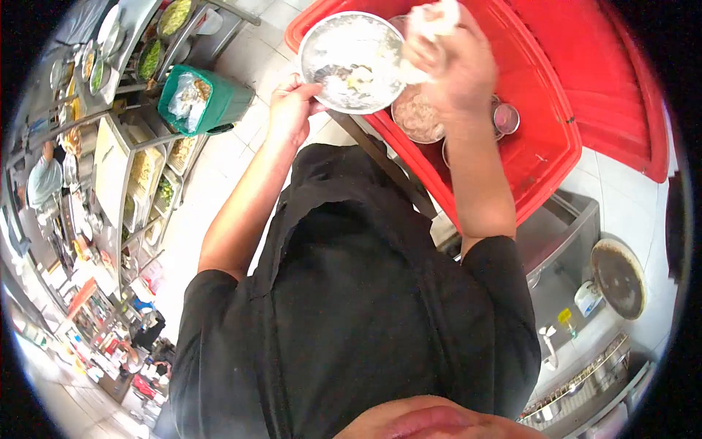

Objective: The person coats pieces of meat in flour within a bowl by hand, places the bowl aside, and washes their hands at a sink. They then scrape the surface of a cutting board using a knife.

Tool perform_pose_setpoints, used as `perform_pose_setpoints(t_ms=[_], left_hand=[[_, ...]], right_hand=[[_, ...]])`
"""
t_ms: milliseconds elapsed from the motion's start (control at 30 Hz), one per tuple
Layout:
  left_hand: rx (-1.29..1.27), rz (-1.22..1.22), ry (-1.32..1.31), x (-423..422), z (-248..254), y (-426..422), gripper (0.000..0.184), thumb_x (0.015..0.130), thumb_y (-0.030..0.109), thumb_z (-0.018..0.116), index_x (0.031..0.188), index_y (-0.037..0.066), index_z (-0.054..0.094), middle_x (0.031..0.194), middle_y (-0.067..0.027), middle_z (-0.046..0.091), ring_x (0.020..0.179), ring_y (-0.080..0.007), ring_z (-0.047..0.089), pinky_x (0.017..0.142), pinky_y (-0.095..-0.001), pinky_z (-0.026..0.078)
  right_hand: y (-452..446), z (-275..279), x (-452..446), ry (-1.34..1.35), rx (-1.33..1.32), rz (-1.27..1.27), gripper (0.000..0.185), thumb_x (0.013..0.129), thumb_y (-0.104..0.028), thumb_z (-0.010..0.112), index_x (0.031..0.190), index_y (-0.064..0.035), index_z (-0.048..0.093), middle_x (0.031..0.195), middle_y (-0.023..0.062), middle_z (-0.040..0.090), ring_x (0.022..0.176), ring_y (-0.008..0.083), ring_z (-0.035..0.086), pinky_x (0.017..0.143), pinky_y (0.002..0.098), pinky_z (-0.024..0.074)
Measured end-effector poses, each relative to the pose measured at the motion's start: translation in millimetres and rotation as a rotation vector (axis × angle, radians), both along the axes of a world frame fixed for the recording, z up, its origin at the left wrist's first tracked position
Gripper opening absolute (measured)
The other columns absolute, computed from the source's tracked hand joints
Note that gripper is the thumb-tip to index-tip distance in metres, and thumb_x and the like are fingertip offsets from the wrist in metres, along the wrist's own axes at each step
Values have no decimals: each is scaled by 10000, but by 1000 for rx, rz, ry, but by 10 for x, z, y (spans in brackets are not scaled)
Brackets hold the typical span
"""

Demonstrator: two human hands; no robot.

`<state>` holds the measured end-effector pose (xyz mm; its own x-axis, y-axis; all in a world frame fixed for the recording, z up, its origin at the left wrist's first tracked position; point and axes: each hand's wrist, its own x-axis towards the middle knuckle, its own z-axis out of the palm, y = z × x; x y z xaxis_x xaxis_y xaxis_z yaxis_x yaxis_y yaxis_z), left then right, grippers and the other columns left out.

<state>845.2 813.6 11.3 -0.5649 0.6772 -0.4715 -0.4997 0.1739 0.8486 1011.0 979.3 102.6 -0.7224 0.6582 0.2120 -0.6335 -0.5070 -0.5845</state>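
My left hand [292, 110] holds the rim of a round metal bowl [355, 62], thumb on the edge. The bowl is tilted toward the camera, with whitish residue and a few yellowish bits inside. My right hand [461, 69], blurred, is closed on a pale, soft item [433, 20] beside the bowl's right edge; what it is cannot be made out. Below them is a large red bin [552, 95]. Inside it stand a container of pale pinkish food [418, 117] and a small metal cup [505, 118].
A green bin [219, 102] with a plastic bag stands on the tiled floor at the left. Metal shelves with food trays [146, 172] line the left side, with people farther off. A sink [563, 227] and round lid [619, 279] are at the right.
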Motion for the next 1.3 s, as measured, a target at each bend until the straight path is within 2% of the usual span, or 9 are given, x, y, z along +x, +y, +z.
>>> perform_pose_setpoints(t_ms=[67, 167, 233, 300, 400, 633, 767, 900, 1300], left_hand=[[3, 4, -5, 14, 14, -65, 64, 821, -39, 542, 839, 21, 554, 837, -111, 644, 714, -199, 648, 627, -330, 581], [-44, 60, 38, -7, -46, -213, 72, 787, -42, 565, 803, 28, 573, 774, -98, 639, 625, -178, 632, 522, -284, 555], [-81, 125, 79, -87, -13, -371, 88, 770, -39, 580, 762, 47, 567, 735, -85, 621, 598, -172, 612, 456, -272, 523], [-34, 169, 71, -119, 50, -556, 99, 773, -31, 589, 727, 47, 547, 724, -73, 602, 600, -177, 608, 474, -299, 537], [3, 192, 111, -189, -162, -932, 155, 766, -35, 603, 686, 48, 499, 690, -61, 556, 596, -180, 602, 490, -330, 561], [5, 375, 79, -310, -156, -2345, 180, 758, -39, 585, 672, 61, 462, 684, -47, 515, 570, -157, 563, 493, -328, 565], [60, 499, 31, -280, -12, -3110, 185, 743, -51, 588, 678, 62, 456, 697, -45, 513, 592, -156, 569, 506, -330, 574], [104, 532, 70, -248, -124, -3702, 197, 728, -64, 584, 675, 61, 440, 691, -46, 510, 604, -170, 580, 501, -343, 573], [-107, 481, -21, -166, -711, -4581, 79, 769, -31, 553, 774, 46, 540, 724, -57, 574, 623, -183, 623, 561, -366, 587]], right_hand=[[-145, -211, -384, -429, 350, -250, 226, 763, -67, 546, 968, 22, 581, 857, 149, 589, 642, 212, 537, 584, 293, 441], [-327, -557, -571, -834, 1426, -340, 172, 746, -154, 609, 700, 12, 614, 741, 212, 625, 712, 353, 614, 683, 453, 492], [-523, -501, -620, -921, 1556, -231, 270, 712, -211, 651, 845, 22, 619, 841, 278, 603, 875, 444, 564, 801, 513, 451], [-817, -466, -668, -1135, 1583, -151, 545, 715, -208, 659, 1195, -14, 487, 1049, 284, 528, 1007, 431, 525, 842, 496, 448], [-1302, -530, -900, -1268, 1504, 0, 598, 673, -174, 684, 1233, -87, 492, 1048, 249, 557, 1001, 420, 556, 853, 452, 465], [-2376, -1036, -1516, -988, 1096, 533, 302, 668, -43, 603, 969, -38, 636, 960, 204, 625, 864, 364, 616, 764, 418, 481], [-3075, -435, -1610, -1007, 1808, 272, 326, 663, -102, 616, 983, -85, 673, 948, 222, 635, 947, 372, 607, 832, 427, 481], [-3732, -410, -1798, -892, 1977, 481, 320, 668, -171, 668, 972, -71, 658, 1008, 214, 569, 902, 396, 605, 802, 456, 484], [-4335, -1356, -1808, -885, 1747, 585, 299, 608, -110, 637, 906, -104, 670, 878, 209, 647, 869, 378, 623, 767, 433, 493]])
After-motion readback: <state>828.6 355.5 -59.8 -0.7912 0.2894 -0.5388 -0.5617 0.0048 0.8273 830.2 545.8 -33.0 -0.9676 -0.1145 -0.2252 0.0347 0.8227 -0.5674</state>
